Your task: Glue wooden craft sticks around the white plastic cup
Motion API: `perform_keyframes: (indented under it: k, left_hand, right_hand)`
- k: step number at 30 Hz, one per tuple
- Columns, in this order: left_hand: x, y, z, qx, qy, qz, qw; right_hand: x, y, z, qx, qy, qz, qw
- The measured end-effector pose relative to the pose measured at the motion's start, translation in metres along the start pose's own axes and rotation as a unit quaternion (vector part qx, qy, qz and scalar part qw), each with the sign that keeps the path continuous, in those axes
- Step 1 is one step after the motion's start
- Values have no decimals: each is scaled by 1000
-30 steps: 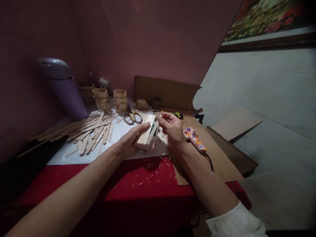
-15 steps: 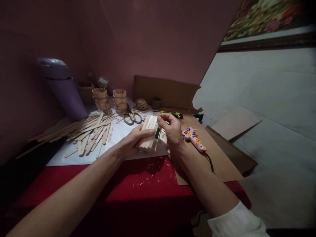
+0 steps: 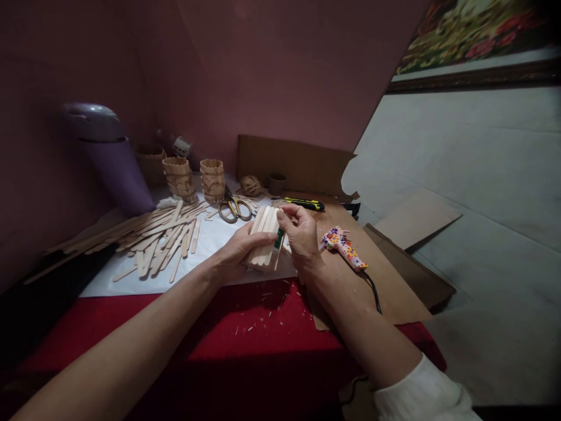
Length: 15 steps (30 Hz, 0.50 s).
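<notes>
Above the front edge of the white sheet [image 3: 144, 285], my left hand [image 3: 239, 248] is wrapped round a cup-shaped piece covered with upright wooden craft sticks [image 3: 263, 228]. Its thumb lies across the sticks. A dark green strip of the surface underneath shows at the right side, beside the stick row. My right hand [image 3: 302, 231] pinches at the upper right edge of this piece, thumb and fingertips against the last stick. Whether a separate stick is between those fingers is hidden. Loose craft sticks [image 3: 162, 242] lie in a heap to the left of my hands.
Scissors [image 3: 234, 209], a twine ball [image 3: 250, 186] and two stick-covered cups [image 3: 213, 181] stand behind my hands. A yellow-black utility knife [image 3: 304, 204] and a flowered glue gun [image 3: 344, 247] rest on cardboard [image 3: 385, 292] at right. A purple container [image 3: 116, 164] leans at left.
My right hand has shifted very slightly left and down along the edge of the stick-covered piece. My left hand keeps the same hold.
</notes>
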<state>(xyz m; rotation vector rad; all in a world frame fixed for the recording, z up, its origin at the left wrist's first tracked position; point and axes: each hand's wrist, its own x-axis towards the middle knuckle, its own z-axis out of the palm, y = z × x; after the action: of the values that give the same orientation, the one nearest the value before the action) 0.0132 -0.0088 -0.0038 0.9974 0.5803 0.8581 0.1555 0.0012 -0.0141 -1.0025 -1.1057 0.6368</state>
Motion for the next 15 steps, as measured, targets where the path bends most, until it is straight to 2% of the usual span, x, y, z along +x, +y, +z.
perform_keyframes:
  k: [15]
  left_hand:
    - [5,-3,1,19,47,16,999]
  right_hand:
    - [-1,3,2,-12,2,0,1000]
